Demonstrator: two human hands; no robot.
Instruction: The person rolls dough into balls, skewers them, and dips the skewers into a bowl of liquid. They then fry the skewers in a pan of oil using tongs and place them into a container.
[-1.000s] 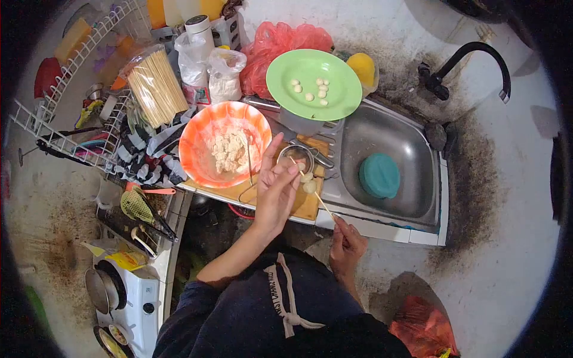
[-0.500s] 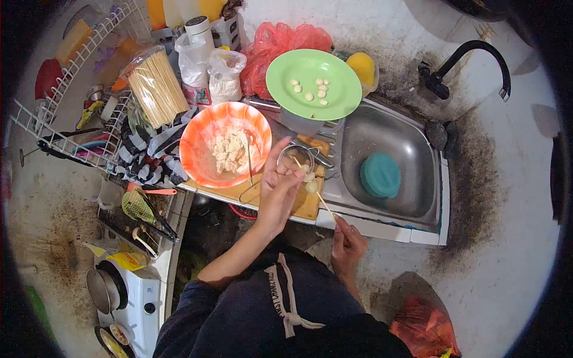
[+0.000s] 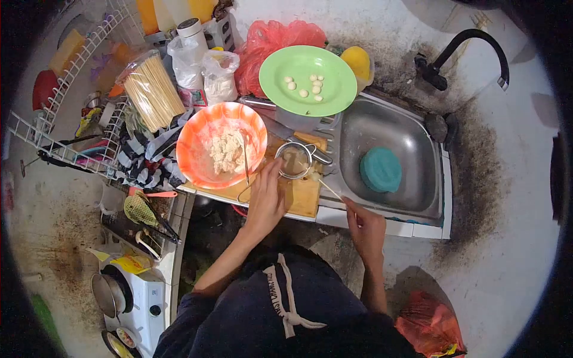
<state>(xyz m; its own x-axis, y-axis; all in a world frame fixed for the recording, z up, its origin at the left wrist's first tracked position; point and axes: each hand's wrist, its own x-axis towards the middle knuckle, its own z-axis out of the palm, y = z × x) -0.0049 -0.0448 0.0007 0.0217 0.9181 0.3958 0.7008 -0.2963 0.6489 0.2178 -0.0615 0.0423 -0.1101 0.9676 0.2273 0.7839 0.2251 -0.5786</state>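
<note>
My left hand (image 3: 267, 197) is at the left rim of a round metal strainer (image 3: 294, 160), with its fingers close together; whether it grips the rim is unclear. My right hand (image 3: 365, 225) pinches a wooden skewer (image 3: 330, 190), whose far end reaches a pale ball (image 3: 315, 176) beside the strainer. Under the strainer lies a wooden board (image 3: 307, 200). To the left, an orange and white bowl (image 3: 191, 149) holds pale dough (image 3: 227, 152) and a spoon. Above, several small white balls (image 3: 316, 86) sit on a green plate (image 3: 280, 71).
A steel sink (image 3: 412, 143) with a teal tub (image 3: 381, 169) and a black faucet (image 3: 471, 36) is at right. Packed skewers (image 3: 152, 89), flour bags (image 3: 219, 77) and a dish rack (image 3: 65, 77) stand left. A stove (image 3: 146, 301) is lower left.
My left hand has moved down and left, away from the skewered balls, to the strainer's rim. My right hand has shifted right and up with the skewer. The view has shifted slightly.
</note>
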